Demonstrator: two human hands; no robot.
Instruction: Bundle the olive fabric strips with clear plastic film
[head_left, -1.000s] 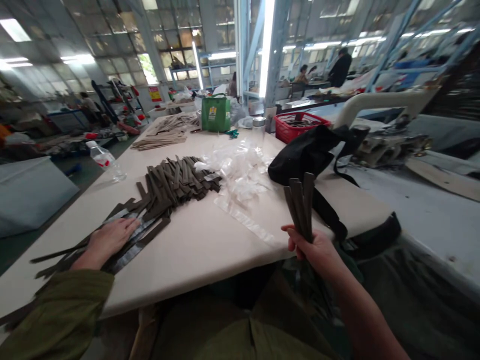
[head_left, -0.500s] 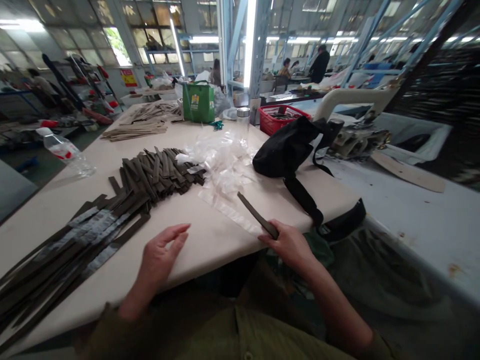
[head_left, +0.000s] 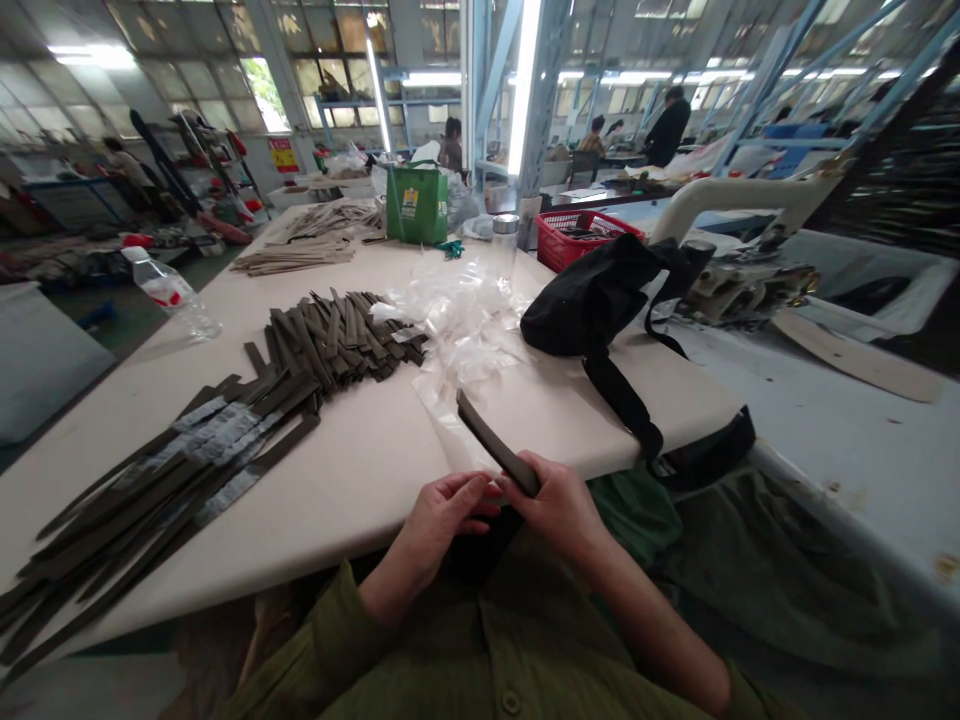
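My right hand (head_left: 559, 505) is closed round one end of a dark grey-brown fabric strip (head_left: 491, 440), whose other end points up and away over the table. Close against it, my left hand (head_left: 450, 510) pinches the near end of a clear plastic strip (head_left: 442, 410) between thumb and fingers. That plastic runs back to a crumpled heap of clear plastic film (head_left: 465, 315). Left of the heap lies a pile of short dark strips (head_left: 337, 340). Longer dark strips (head_left: 172, 480), partly banded with clear plastic, spread toward the table's left front.
On the pale table (head_left: 360, 460) stand a plastic bottle (head_left: 176, 295), a green bag (head_left: 417, 203) and a clear jar (head_left: 505, 250). A black bag (head_left: 585, 300) with a hanging strap lies at right, near a red basket (head_left: 577, 235) and a sewing machine (head_left: 742, 260).
My left hand has moved right from over the table to beside my right hand, closing on the plastic strip. The right hand still holds the fabric strip; the view has shifted slightly.
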